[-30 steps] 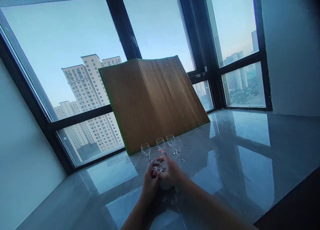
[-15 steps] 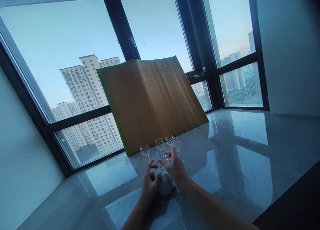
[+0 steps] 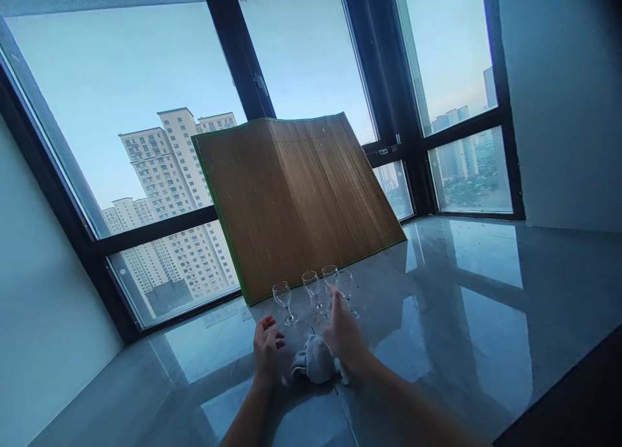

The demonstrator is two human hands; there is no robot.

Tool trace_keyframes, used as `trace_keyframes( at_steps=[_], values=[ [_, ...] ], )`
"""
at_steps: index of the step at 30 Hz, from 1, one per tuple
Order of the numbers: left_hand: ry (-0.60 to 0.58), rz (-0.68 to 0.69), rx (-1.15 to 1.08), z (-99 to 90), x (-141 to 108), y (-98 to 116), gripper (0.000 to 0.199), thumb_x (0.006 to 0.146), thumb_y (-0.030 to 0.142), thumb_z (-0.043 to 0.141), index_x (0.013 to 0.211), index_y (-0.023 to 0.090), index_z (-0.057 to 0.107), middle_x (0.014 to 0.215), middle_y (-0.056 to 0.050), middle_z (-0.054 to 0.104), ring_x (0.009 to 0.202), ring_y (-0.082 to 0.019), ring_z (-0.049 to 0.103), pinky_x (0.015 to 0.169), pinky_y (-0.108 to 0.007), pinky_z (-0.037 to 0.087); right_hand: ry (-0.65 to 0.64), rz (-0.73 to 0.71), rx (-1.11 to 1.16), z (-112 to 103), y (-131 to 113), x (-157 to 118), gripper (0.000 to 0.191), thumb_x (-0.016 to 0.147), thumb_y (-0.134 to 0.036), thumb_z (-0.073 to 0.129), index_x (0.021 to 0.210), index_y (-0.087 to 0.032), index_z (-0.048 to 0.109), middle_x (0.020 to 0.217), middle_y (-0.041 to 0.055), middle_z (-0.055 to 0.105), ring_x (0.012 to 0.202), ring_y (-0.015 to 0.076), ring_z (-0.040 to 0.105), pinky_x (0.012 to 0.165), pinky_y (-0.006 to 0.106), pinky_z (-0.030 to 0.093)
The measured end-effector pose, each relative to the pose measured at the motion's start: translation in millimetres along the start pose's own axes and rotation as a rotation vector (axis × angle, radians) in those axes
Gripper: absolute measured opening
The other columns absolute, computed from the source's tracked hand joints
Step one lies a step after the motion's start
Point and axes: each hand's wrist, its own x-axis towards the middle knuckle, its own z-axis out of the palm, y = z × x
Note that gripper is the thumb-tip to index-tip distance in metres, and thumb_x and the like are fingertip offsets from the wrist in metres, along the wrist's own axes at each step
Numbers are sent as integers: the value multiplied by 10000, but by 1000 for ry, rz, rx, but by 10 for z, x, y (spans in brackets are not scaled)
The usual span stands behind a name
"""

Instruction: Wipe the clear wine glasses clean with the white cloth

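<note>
Pale tower blocks (image 3: 168,165) rise outside, seen through the dark-framed windows (image 3: 381,65). A glossy grey tiled surface (image 3: 461,343) spreads below the panes and mirrors their light. On it a brown mat (image 3: 299,201) with green edging leans back, tilted, toward the window. The person's right hand (image 3: 344,333) reaches in with its back to the view and a finger pointing up, overlapping the glasses at the right; how wide its grip is, and whether it touches or holds one, cannot be told. The left hand (image 3: 266,344) is half-open in the air, fingers loosely curled, between the leftmost glass and the cloth. A bunched pale grey cloth (image 3: 319,359) lies on the tiles between the two hands, partly spread toward each side. Five clear stemmed glasses (image 3: 319,301) stand upright before the mat's lower edge: the leftmost glass (image 3: 282,296) apart from the rest, the other four clustered near the right fingers.
</note>
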Motion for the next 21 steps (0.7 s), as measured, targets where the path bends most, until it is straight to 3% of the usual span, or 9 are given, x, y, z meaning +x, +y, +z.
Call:
trace_keyframes(
  at_steps=[3, 6, 11, 14, 15, 16, 18, 20, 21],
  values=[
    [-154, -185, -228, -84, 65, 36, 580, 742, 318, 665, 1290, 256, 486, 1473, -140, 467, 859, -205, 714, 668, -329, 552, 0, -40, -57, 19, 7, -28, 719, 817, -199, 573, 1492, -187, 327, 1486, 190, 493, 1386, 327, 501, 1102, 500, 476],
    [-291, -328, -443, -194, 113, 92, 673, 764, 254, 661, 1388, 294, 414, 1598, -143, 340, 1075, -275, 711, 755, -344, 576, 27, -94, -117, 14, -38, -52, 750, 815, -181, 578, 1508, -187, 290, 1480, 194, 472, 1399, 338, 470, 1120, 529, 452],
    [-375, -447, -685, -324, 195, 82, 673, 816, 194, 600, 1444, 294, 380, 1627, -124, 323, 1297, -337, 597, 897, -395, 573, 171, -139, -236, -103, -327, 5, 669, 808, -156, 569, 1447, -223, 386, 1461, 176, 456, 1398, 365, 424, 1108, 590, 430],
    [-398, -459, -734, -348, 234, 7, 613, 840, 205, 589, 1425, 278, 419, 1610, -121, 361, 1333, -361, 562, 977, -447, 542, 182, -122, -91, -264, -579, 63, 573, 822, -197, 551, 1385, -213, 444, 1407, 173, 510, 1324, 345, 490, 1023, 554, 503],
    [-406, -465, -739, -354, 246, -23, 593, 847, 208, 590, 1416, 273, 433, 1598, -125, 381, 1336, -366, 558, 1002, -471, 526, 172, -81, 1, -333, -647, 47, 550, 821, -228, 559, 1363, -217, 460, 1354, 167, 552, 1224, 326, 565, 933, 512, 556],
    [-405, -469, -749, -359, 260, -52, 578, 855, 219, 592, 1410, 275, 441, 1580, -128, 408, 1334, -366, 560, 1023, -493, 510, 127, -4, 118, -409, -695, -1, 536, 836, -271, 567, 1360, -230, 464, 1282, 151, 598, 1074, 289, 635, 804, 445, 593],
    [-400, -470, -774, -374, 286, -104, 553, 866, 234, 598, 1400, 270, 460, 1532, -135, 467, 1327, -356, 569, 1050, -504, 485, -109, 114, 390, -578, -724, -201, 508, 856, -357, 574, 1351, -271, 499, 1093, 100, 672, 870, 237, 678, 587, 328, 559],
    [-396, -472, -795, -391, 309, -144, 528, 874, 240, 598, 1389, 265, 483, 1482, -135, 518, 1313, -347, 583, 1062, -506, 473, -390, 132, 633, -759, -685, -513, 424, 870, -459, 571, 1276, -338, 586, 998, 58, 699, 790, 203, 689, 527, 290, 518],
    [-393, -474, -803, -399, 317, -160, 520, 876, 239, 599, 1385, 263, 492, 1457, -135, 539, 1304, -344, 590, 1065, -506, 469, -438, 126, 670, -850, -657, -688, 377, 862, -515, 569, 1207, -375, 628, 942, 35, 703, 733, 193, 684, 485, 281, 493]
  ],
)
